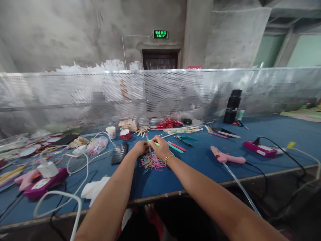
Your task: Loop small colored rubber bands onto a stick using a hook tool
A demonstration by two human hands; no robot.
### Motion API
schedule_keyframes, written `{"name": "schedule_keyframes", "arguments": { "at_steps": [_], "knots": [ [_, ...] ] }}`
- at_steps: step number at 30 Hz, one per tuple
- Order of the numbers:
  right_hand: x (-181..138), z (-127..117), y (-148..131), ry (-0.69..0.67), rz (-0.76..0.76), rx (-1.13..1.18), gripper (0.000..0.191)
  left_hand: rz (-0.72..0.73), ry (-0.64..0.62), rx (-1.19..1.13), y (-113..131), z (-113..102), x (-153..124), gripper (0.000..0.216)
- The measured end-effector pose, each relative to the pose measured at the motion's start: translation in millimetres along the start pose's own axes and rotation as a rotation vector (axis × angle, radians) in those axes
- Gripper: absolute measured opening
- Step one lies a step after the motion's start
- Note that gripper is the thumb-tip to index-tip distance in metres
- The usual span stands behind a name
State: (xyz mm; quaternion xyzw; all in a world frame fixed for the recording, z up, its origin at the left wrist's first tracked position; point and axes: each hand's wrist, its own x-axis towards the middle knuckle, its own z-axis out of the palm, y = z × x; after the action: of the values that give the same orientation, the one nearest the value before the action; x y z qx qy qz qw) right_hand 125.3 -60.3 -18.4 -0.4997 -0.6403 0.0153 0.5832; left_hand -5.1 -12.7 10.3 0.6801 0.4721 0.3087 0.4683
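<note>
My right hand (161, 148) is closed round a yellow-green marker pen (157, 144), held at a slant. My left hand (142, 147) pinches a thin flat stick (147, 136) with red, teal and green bands at its upper end. The pen meets or nearly meets the stick; the exact contact is too small to make out. Just below both hands lies a loose heap of coloured rubber bands (152, 163). Right of my right hand, a red pen (178, 146) and a teal pen (175, 148) rest on the blue table (200, 174).
Pliers (185, 139), red round pieces (169, 124) and wooden sticks (142, 130) lie behind my hands. A pink glue gun (227, 157) and a purple power strip (260, 149) are on the right. Cables, a dark phone-like object (119, 154) and a paper cup (110, 132) occupy the left.
</note>
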Motion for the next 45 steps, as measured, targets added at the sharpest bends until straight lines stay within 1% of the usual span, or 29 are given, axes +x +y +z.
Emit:
{"name": "schedule_keyframes", "arguments": {
  "at_steps": [3, 8, 14, 18, 22, 27, 32, 37, 42, 45],
  "knots": [
    [0, 1, 1, 0.000, -0.005, 0.005, 0.012, 0.006, -0.006, -0.008, -1, 1, 1, 0.032],
    [-1, 1, -1, -0.002, 0.011, 0.002, 0.011, -0.006, 0.024, -0.010, -7, 0, 7, 0.030],
    [-1, -1, -4, -0.007, 0.006, 0.012, 0.012, 0.018, -0.002, -0.037, -13, -2, 13, 0.030],
    [-1, -1, -3, 0.003, 0.001, -0.004, 0.013, 0.011, 0.005, -0.033, -13, -1, 14, 0.032],
    [0, 0, -1, -0.002, 0.000, -0.004, 0.014, 0.013, 0.019, -0.043, -8, 0, 8, 0.029],
    [0, -1, -1, -0.018, -0.016, -0.002, 0.014, 0.018, 0.048, 0.015, -4, 2, 1, 0.027],
    [0, -1, -2, -0.013, -0.011, 0.007, 0.014, 0.005, 0.073, 0.032, -7, 3, 7, 0.026],
    [0, 0, -1, -0.007, -0.015, -0.006, 0.014, 0.024, 0.072, 0.085, -12, 1, 13, 0.026],
    [1, 0, -1, -0.002, -0.012, -0.014, 0.014, 0.046, 0.062, 0.091, -12, 0, 11, 0.023],
    [1, -1, -2, -0.002, -0.011, -0.015, 0.014, 0.056, 0.050, 0.134, -11, 0, 10, 0.022]
  ]
}}
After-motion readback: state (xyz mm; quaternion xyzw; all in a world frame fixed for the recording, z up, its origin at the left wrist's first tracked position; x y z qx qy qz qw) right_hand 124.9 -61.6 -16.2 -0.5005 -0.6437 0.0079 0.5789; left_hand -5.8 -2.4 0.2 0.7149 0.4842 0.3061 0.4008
